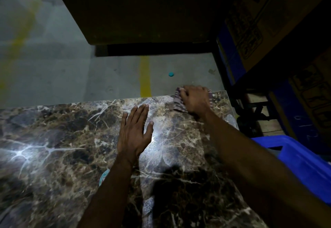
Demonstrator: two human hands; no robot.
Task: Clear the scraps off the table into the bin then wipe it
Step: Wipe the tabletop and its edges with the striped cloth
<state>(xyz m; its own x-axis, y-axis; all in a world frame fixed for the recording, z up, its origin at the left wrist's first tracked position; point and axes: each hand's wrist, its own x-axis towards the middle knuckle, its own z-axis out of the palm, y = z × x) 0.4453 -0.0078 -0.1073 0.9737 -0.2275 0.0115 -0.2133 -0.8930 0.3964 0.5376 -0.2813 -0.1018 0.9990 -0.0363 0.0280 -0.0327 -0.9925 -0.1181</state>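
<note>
- We see the right hand [195, 99] at the far right corner of the marble-patterned table [53, 138], its fingers curled down over a striped cloth [179, 102] and pressing it against the surface; part of the cloth overhangs the far edge.
- We see the left hand [135, 131] laid flat on the table near the middle, fingers straight and slightly spread, holding nothing; it lies near the cloth but apart from it.
- We note a small teal scrap [103, 176] on the table, partly hidden beside the left forearm; its shape cannot be told.
- We see a blue bin [304, 163] just beside the table's right edge, below the right forearm; its contents are not visible to us.
- Beyond the table we see a grey floor with a yellow line [145, 77] and a small teal round object [171, 74] lying on it, well apart from the table.
- Cardboard boxes [268, 13] stand at the upper right, dimly lit.
</note>
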